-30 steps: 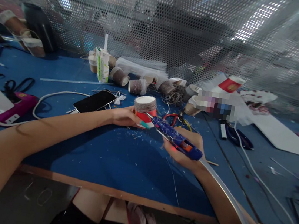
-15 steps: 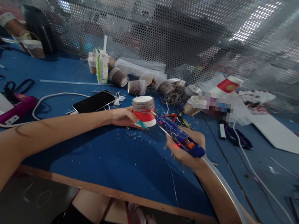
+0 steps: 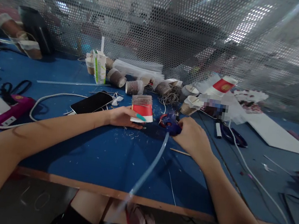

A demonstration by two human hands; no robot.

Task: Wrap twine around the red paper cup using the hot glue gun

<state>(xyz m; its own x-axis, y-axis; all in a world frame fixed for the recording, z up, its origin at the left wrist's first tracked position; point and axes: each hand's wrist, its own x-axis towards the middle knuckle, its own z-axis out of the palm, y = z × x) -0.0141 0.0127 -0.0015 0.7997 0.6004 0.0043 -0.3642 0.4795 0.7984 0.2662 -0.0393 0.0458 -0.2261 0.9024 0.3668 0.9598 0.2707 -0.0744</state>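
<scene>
My left hand (image 3: 122, 116) grips a red and white paper cup (image 3: 142, 110) from its left side, just above the blue table. Brown cord is wound around the cup's upper part, and a teal fingernail lies across the red. To the right, my right hand (image 3: 194, 137) is closed round a blue glue gun (image 3: 170, 124), which I see from its back end. A long clear glue stick (image 3: 147, 175) trails out of the gun toward me. A small gap separates the gun from the cup. The gun's nozzle is hidden.
Several cord-wrapped cups (image 3: 134, 87) lie behind, near a drink carton (image 3: 99, 67) and tangled cord (image 3: 173, 96). A phone (image 3: 91, 103) and purple power strip (image 3: 6, 109) are at left. Scissors (image 3: 235, 136) and a white board (image 3: 278, 135) lie right. Perforated metal (image 3: 162, 27) stands behind.
The glue gun has swung from pointing at the cup's side to pointing away from me, its nozzle off the cup. The glue stick now hangs toward the table edge. The cup is tipped more upright.
</scene>
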